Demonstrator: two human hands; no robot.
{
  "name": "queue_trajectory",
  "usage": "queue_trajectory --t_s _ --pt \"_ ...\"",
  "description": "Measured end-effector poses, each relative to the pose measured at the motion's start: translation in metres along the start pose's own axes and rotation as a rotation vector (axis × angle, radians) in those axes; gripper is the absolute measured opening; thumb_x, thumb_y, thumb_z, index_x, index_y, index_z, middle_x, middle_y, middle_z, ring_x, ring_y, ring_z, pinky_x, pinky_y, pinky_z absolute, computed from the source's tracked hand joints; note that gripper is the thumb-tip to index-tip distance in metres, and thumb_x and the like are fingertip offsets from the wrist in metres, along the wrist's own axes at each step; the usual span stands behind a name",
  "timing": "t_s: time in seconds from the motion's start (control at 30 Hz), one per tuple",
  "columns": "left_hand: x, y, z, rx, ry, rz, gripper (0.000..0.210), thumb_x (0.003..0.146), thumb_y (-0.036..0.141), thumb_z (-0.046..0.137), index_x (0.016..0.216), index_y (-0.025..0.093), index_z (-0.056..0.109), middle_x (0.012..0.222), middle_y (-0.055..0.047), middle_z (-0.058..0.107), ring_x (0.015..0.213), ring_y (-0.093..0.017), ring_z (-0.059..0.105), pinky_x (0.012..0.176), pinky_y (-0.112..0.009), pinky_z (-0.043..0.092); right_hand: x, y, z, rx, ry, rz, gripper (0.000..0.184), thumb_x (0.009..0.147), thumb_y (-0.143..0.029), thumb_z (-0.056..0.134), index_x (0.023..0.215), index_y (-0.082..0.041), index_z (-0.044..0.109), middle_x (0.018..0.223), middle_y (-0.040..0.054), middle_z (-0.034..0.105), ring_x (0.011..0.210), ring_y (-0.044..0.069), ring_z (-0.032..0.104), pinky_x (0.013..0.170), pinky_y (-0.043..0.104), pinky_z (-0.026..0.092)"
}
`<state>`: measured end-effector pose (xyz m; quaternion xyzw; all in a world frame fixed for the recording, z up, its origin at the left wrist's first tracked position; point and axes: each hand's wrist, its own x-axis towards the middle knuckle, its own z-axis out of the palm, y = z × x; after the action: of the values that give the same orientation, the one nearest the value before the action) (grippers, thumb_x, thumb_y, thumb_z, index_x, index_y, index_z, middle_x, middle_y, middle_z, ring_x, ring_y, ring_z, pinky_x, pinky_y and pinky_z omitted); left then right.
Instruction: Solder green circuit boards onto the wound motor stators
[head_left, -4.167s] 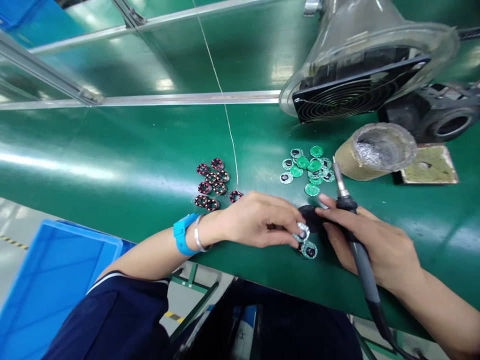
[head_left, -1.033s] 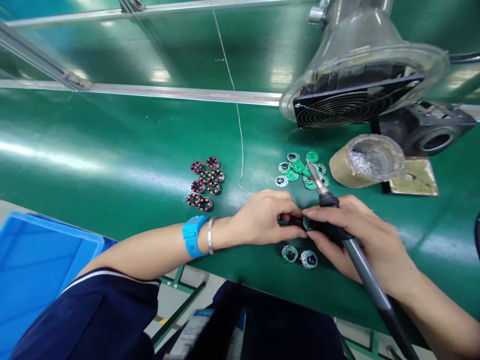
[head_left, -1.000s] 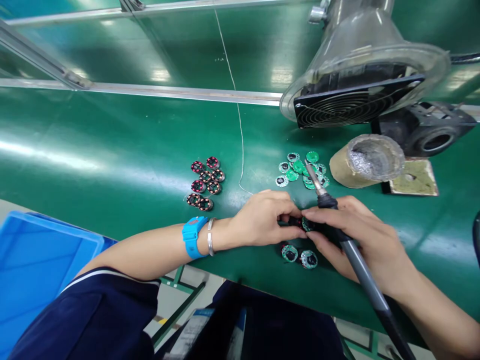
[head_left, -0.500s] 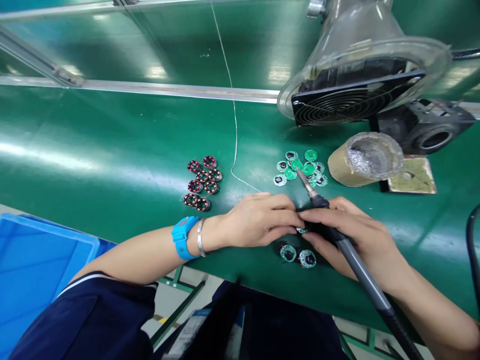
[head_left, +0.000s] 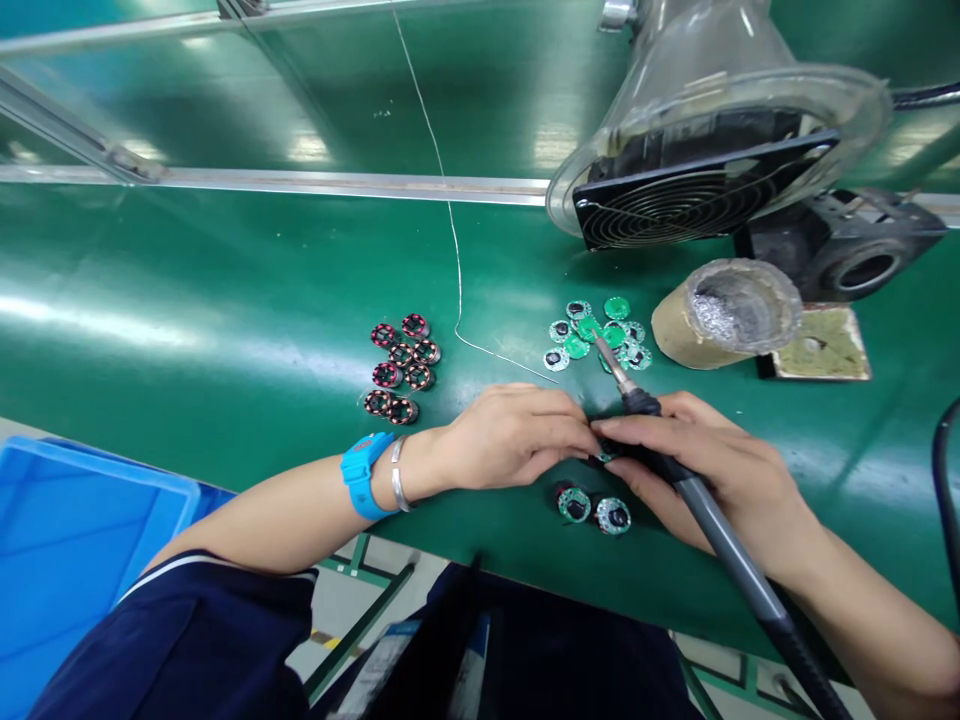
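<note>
My left hand (head_left: 517,437), with a blue wrist strap (head_left: 365,475), is closed, its fingertips pinching a small round circuit board (head_left: 604,457) that is mostly hidden. My right hand (head_left: 727,485) grips a soldering iron (head_left: 724,550); its thumb and index fingertips also meet the same piece. The iron's tip points away, over a scatter of round green boards (head_left: 616,308). Just below the fingers lie two round boards mounted on coils, a left one (head_left: 574,505) and a right one (head_left: 614,516). A thin solder wire (head_left: 459,270) hangs down, its end near my left knuckles.
Several small copper-wound coils (head_left: 401,355) lie left of the wire. At right stand a crusted cup (head_left: 675,330), a sponge tray (head_left: 825,345) and an iron holder (head_left: 862,240). A fan hood (head_left: 690,190) overhangs the back. A blue bin (head_left: 90,580) sits at lower left.
The view has shifted slightly. The solder wire's lower end now shows just above my left hand. Both hands stay together around the small board, and the iron keeps about the same angle.
</note>
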<state>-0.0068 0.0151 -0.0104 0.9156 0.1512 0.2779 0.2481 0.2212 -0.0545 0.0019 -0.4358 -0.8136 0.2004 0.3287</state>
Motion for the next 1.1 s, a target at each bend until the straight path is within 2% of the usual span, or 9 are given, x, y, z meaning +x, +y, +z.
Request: queue_trajectory --t_s 0.13,0.33,0.47,0.63,0.93,1.1 --pt "0.001 0.001 -0.002 -0.143 -0.037 -0.102 0.014 0.093 0.013 0.056 0.092 0.017 0.069 0.094 -0.005 0.074 0.087 -0.013 0.069 0.079 -0.022 0.055 0.001 -0.001 0.001 -0.022 0.012 -0.05 0.045 0.084 -0.009 0.064 0.125 -0.026 0.058 0.1 0.0038 0.071 0.086 0.016 0.064 0.073 0.03 0.055" --pt "0.004 0.003 -0.005 -0.326 -0.066 -0.246 0.012 0.093 0.016 0.057 0.094 0.016 0.068 0.093 -0.006 0.073 0.086 -0.013 0.068 0.079 -0.024 0.056 -0.001 0.002 -0.001 0.03 -0.008 0.021 0.04 0.085 -0.016 0.064 0.124 -0.025 0.06 0.08 0.0003 0.067 0.071 0.013 0.06 0.064 0.026 0.052" --pt "0.007 0.005 -0.007 -0.369 -0.055 -0.33 0.004 0.09 0.018 0.064 0.091 0.015 0.067 0.087 -0.003 0.071 0.076 -0.011 0.065 0.071 -0.022 0.053 0.0 -0.001 -0.003 0.016 0.024 -0.006 0.046 0.083 -0.016 0.068 0.127 -0.025 0.057 0.095 0.0024 0.071 0.072 0.013 0.061 0.067 0.028 0.053" --pt "0.008 0.007 -0.005 -0.369 -0.045 -0.323 0.006 0.09 0.02 0.063 0.09 0.015 0.067 0.082 -0.002 0.067 0.072 -0.01 0.06 0.067 -0.021 0.05 0.005 -0.007 0.002 -0.043 0.105 -0.049 0.044 0.083 -0.01 0.066 0.123 -0.027 0.059 0.077 -0.0012 0.067 0.067 0.013 0.059 0.065 0.029 0.051" --pt "0.003 0.012 0.004 -0.258 -0.048 -0.322 0.004 0.085 0.015 0.056 0.086 0.017 0.06 0.08 0.0 0.061 0.068 -0.009 0.056 0.061 -0.019 0.047 0.001 -0.009 0.009 -0.162 0.155 -0.098 0.052 0.082 -0.009 0.066 0.129 -0.027 0.054 0.091 0.0018 0.072 0.074 0.017 0.065 0.076 0.037 0.056" --pt "0.002 0.013 0.004 -0.169 -0.055 -0.308 0.005 0.089 0.017 0.054 0.089 0.016 0.059 0.084 -0.002 0.063 0.07 -0.01 0.057 0.06 -0.019 0.044 -0.001 -0.01 0.014 -0.169 0.172 -0.119 0.055 0.078 -0.004 0.067 0.128 -0.024 0.054 0.102 0.0063 0.072 0.088 0.02 0.067 0.082 0.04 0.055"
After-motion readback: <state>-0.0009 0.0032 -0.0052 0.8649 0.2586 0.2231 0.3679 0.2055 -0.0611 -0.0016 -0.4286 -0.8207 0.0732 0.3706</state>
